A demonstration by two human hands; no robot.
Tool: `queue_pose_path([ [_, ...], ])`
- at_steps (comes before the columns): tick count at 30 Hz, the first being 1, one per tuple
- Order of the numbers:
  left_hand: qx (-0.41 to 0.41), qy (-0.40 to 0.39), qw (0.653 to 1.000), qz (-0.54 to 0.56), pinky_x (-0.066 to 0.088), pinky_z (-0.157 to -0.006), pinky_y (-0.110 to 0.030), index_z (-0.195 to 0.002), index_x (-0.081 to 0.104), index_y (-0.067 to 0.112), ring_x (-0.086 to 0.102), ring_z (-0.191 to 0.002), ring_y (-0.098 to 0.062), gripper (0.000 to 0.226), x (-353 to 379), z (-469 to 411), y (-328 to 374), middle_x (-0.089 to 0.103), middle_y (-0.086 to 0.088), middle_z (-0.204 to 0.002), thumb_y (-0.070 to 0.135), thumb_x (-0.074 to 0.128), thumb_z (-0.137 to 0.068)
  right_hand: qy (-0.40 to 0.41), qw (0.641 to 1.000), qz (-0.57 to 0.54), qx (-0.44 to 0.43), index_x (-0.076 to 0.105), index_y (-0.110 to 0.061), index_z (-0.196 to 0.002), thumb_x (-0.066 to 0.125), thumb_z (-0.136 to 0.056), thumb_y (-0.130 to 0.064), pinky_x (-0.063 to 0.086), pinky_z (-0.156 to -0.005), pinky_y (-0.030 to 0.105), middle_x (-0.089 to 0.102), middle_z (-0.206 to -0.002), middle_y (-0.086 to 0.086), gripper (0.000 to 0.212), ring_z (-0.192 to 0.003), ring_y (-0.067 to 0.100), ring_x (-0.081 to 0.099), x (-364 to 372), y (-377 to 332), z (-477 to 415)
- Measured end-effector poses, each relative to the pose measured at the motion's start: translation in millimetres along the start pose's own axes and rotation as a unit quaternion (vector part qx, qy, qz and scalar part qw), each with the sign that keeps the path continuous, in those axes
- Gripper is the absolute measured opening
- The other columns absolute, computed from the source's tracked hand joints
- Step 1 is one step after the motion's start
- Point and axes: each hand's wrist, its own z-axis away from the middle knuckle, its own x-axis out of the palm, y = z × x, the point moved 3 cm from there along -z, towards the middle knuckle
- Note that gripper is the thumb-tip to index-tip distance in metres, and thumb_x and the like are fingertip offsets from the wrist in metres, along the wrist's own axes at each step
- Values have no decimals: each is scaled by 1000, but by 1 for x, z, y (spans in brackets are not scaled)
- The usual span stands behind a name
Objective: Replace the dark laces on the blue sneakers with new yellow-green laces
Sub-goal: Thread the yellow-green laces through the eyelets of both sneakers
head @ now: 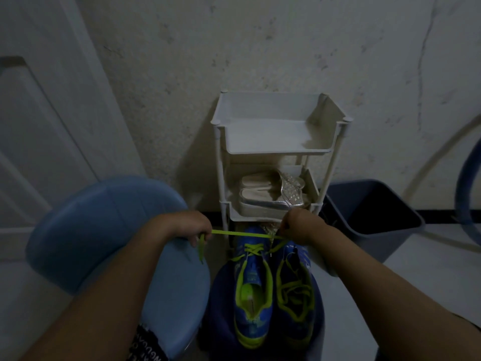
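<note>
There's the yellow-green lace [234,233], stretched taut above the blue sneakers [251,290] and crossed through one shoe's front eyelets. Grip check: the left hand [192,227] curls round one end, the right hand [295,225] pinches the other. It looks soft, light and limp; best held near the tip.

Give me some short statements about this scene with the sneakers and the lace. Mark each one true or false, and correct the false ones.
1. The left hand and the right hand hold a yellow-green lace stretched between them. True.
2. The blue sneakers stand on the top tier of the white rack. False: they stand low in front of the rack, toes toward it.
3. Pale shoes lie on the rack's middle tier. True.
4. The grey bin stands left of the rack. False: it is on the right; the blue chair is on the left.
</note>
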Motion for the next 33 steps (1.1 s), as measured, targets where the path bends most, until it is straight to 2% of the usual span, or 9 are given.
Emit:
queue_pose_path([
  [3, 26, 33, 999, 14, 49, -71, -27, -80, 72, 15, 58, -61, -4, 17, 12, -3, 26, 66, 3, -78, 15, 59, -89, 15, 999, 20, -27, 67, -24, -120, 60, -89, -25, 53, -92, 37, 65, -123, 3, 31, -112, 25, 62, 1, -15, 6],
  [5, 59, 48, 997, 22, 48, -73, -28, -74, 74, 24, 59, -69, -4, 19, 20, -5, 43, 67, 9, -77, 24, 60, -88, 0, 989, -116, -91, 64, -29, -126, 56, -91, -20, 50, -96, 34, 64, -127, -3, 37, -115, 18, 60, 1, -34, 8],
  [9, 85, 74, 993, 39, 47, -72, -28, -71, 72, 30, 62, -78, -6, 25, 23, -9, 60, 68, 12, -78, 30, 56, -90, -90, 931, -345, -79, 75, -23, -102, 60, -94, -30, 47, -57, 29, 65, -73, 1, 18, -56, 17, 57, -2, -54, 14],
  [13, 90, 84, 991, 54, 47, -73, -29, -74, 72, 26, 62, -78, -7, 21, 16, -9, 55, 68, 8, -80, 29, 57, -90, -82, 922, -370, -76, 77, -20, -90, 67, -91, -32, 42, -50, 25, 66, -73, 4, 16, -50, 9, 49, -4, -44, 11],
  [16, 85, 88, 991, 58, 49, -84, -35, -77, 74, 22, 63, -87, -12, 20, 10, -8, 43, 70, 7, -86, 25, 59, -90, -37, 934, -352, -47, 77, -16, -92, 70, -90, -30, 46, -53, 19, 70, -81, 1, 16, -64, 11, 56, -8, -33, 4],
  [21, 49, 95, 992, 68, 47, -67, -24, -75, 71, 19, 59, -67, -9, 23, 7, -10, 27, 67, 6, -74, 18, 56, -92, -14, 1000, -28, 0, 74, -12, -104, 62, -89, -45, 55, -85, 34, 71, -105, 9, 39, -97, 22, 66, -4, -12, 0],
  [26, 70, 53, 994, 71, 50, -66, -27, -78, 69, 22, 62, -57, -10, 22, 28, -12, 45, 72, 5, -71, 25, 54, -95, -20, 985, -144, -95, 60, -30, -131, 64, -87, -37, 47, -97, 28, 63, -128, -6, 45, -117, 14, 59, -2, -45, 9],
  [30, 76, 88, 990, 79, 54, -70, -28, -82, 72, 21, 65, -58, -8, 23, 33, -15, 59, 74, 8, -74, 30, 56, -95, -30, 951, -282, -122, 76, -25, -98, 68, -90, -30, 49, -66, 15, 73, -91, -6, 11, -71, -3, 64, -3, -58, 10],
  [33, 62, 122, 985, 102, 57, -73, -32, -80, 73, 21, 67, -59, -10, 22, 32, -15, 59, 74, 9, -70, 36, 64, -91, -34, 934, -339, -102, 77, -18, -86, 71, -90, -22, 43, -46, 15, 73, -76, -1, 8, -46, -2, 55, -3, -50, 10],
])
